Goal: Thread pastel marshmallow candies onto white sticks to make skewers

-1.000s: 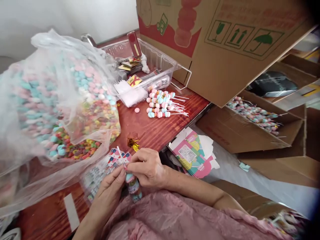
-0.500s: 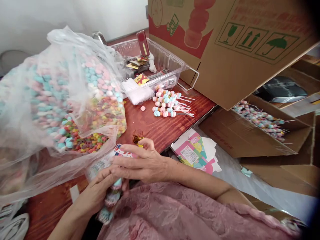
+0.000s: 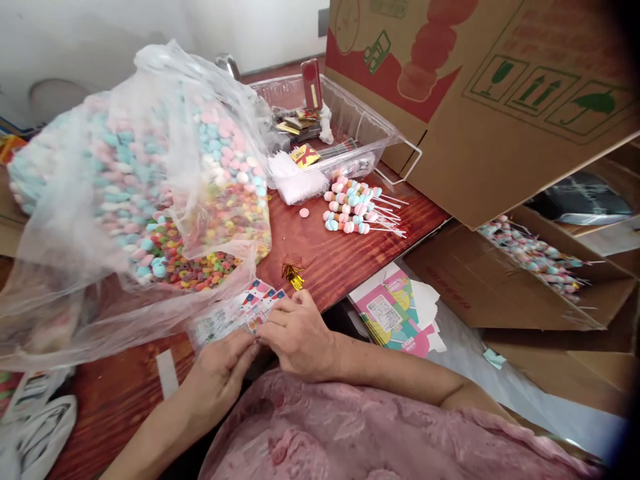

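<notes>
My left hand [image 3: 225,363] and my right hand [image 3: 300,337] meet at the table's front edge, fingertips pinched together. Whatever is between the fingers is hidden. Just beyond them lies a stack of clear plastic bags [image 3: 217,323] with red, blue and white printed ends, the right fingers resting against its near side. Gold twist ties [image 3: 294,275] lie in a small heap beyond the right hand. Farther back is a group of candy skewers [image 3: 350,207], pink, blue and white pieces on white sticks. A large clear bag [image 3: 170,127] of marshmallow-like candies and colourful rings stands at left.
A clear plastic tray [image 3: 370,127] with small packets stands at the back, a bundle of white sticks [image 3: 295,180] before it. A big cardboard box [image 3: 400,133] rises at right. Below is an open carton [image 3: 470,273] of wrapped skewers. Printed cards [image 3: 387,310] lie beside the table.
The wrapped candy skewer that hung below my left hand is out of sight. My hands have come together into a pinch, uncovering more of the printed bags. The view has turned left.
</notes>
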Tool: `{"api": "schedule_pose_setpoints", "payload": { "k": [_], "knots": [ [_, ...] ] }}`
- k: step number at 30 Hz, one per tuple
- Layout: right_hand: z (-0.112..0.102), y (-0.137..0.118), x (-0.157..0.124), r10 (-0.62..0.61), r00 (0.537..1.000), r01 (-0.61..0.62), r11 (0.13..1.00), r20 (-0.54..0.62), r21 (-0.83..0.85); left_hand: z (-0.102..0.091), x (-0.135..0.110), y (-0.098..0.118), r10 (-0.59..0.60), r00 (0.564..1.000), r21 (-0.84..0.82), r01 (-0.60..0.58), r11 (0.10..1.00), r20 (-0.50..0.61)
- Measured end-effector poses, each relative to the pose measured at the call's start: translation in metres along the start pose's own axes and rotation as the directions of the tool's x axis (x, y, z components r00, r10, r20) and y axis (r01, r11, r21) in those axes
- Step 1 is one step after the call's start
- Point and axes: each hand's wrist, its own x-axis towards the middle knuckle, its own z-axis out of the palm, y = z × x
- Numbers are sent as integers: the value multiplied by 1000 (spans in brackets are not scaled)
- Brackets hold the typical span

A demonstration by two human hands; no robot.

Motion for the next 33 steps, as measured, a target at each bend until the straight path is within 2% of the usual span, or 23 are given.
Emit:
{"api": "schedule_pose_setpoints", "payload": {
  "k": [2, 4, 6, 7, 8, 9, 10, 12, 13, 15, 17, 19, 21, 22, 24, 27, 30, 33],
  "knots": [
    [-1, -2, 1, -122, 984, 113, 991, -131, -74, -3, -5, -6, -144, 988, -197, 154, 968, 61],
    [0, 1, 1, -272, 946, 257, 961, -178, -100, -4, -11, -12, -261, 939, -403, 333, 852, 224],
    [3, 5, 2, -380, 911, 372, 925, -161, -78, -5, -16, -17, -275, 873, -511, 463, 724, 403],
    [5, 7, 2, -409, 902, 405, 912, -135, -62, -5, -17, -19, -256, 849, -520, 493, 698, 461],
    [7, 9, 2, -422, 901, 419, 907, -104, -49, -5, -18, -19, -239, 843, -504, 490, 711, 482],
    [10, 9, 2, -417, 906, 415, 909, -71, -43, -5, -19, -19, -227, 858, -469, 452, 759, 460],
    [13, 9, 2, -397, 917, 395, 918, -34, -38, -4, -19, -19, -213, 893, -412, 380, 828, 397],
    [16, 4, 4, -301, 953, 302, 953, 31, -19, -3, -20, -17, -132, 968, -238, 183, 954, 213],
    [16, 0, 6, -242, 969, 242, 970, 58, 3, -2, -21, -16, -66, 990, -142, 84, 986, 126],
    [12, -6, 11, -133, 986, 126, 989, 96, 77, 2, -23, -15, 60, 998, 28, -60, 998, 9],
    [4, -4, 17, -68, 993, 52, 985, 95, 162, 6, -24, -18, 123, 991, 141, -114, 983, -60],
    [-9, 12, 23, -21, 999, 15, 982, 30, 190, 7, -25, -24, 120, 985, 192, -95, 977, -122],
    [-24, 43, 29, 66, 993, -51, 989, -101, 142, 7, -25, -32, 79, 981, 200, -43, 979, -177],
    [-31, 61, 30, 133, 972, -107, 985, -196, 137, 7, -24, -36, 53, 979, 198, -13, 980, -199],
    [-41, 96, 29, 230, 945, -202, 969, -231, 139, 4, -19, -44, -1, 975, 188, 43, 981, -220],
    [-44, 128, 25, 232, 960, -220, 971, -154, 91, -1, -5, -51, -53, 978, 184, 91, 979, -203],
    [-34, 133, 26, 191, 981, -190, 981, -44, 28, -7, 12, -52, -74, 972, 188, 118, 975, -224],
    [-28, 133, 32, 141, 990, -141, 990, 32, -7, -12, 20, -51, -47, 966, 184, 96, 978, -256]
  ]
}}
